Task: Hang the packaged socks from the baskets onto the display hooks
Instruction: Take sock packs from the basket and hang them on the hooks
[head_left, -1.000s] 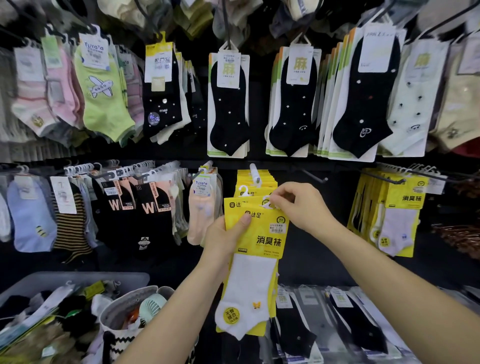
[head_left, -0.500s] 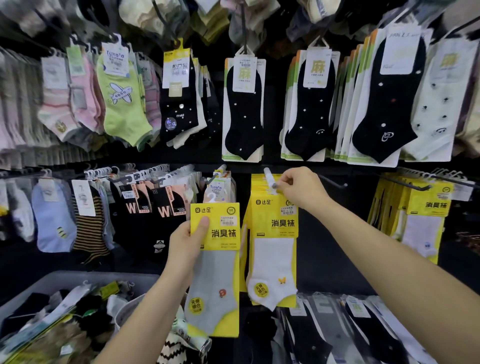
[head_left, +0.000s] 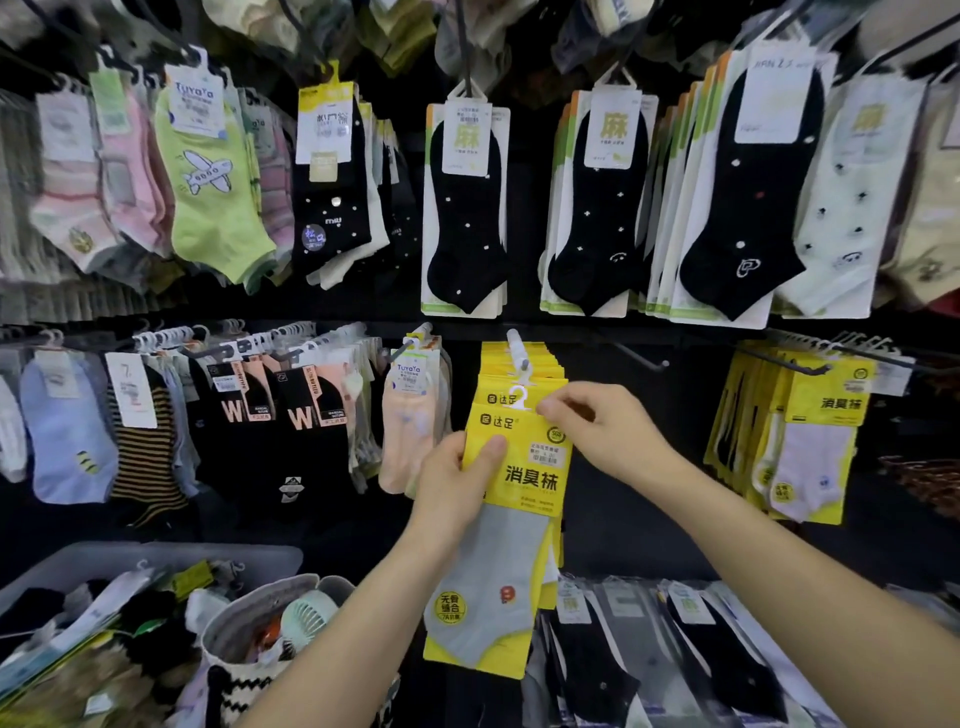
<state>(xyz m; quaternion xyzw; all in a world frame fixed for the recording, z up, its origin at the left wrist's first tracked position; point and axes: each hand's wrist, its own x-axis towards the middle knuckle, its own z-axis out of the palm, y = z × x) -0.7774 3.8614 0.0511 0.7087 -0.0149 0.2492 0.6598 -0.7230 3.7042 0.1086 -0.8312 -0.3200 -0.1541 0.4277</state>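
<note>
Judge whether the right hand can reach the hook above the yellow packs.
Probably yes: the right hand pinches the pack at its top, just below the hook, with only the hanger between them.

Held up in front of the display: yellow sock pack, gripped at its left edge by the left hand, thumb flat on the card front. Pinched at the top beside its white hanger by the right hand, just below the tip of the display hook carrying matching yellow packs.
</note>
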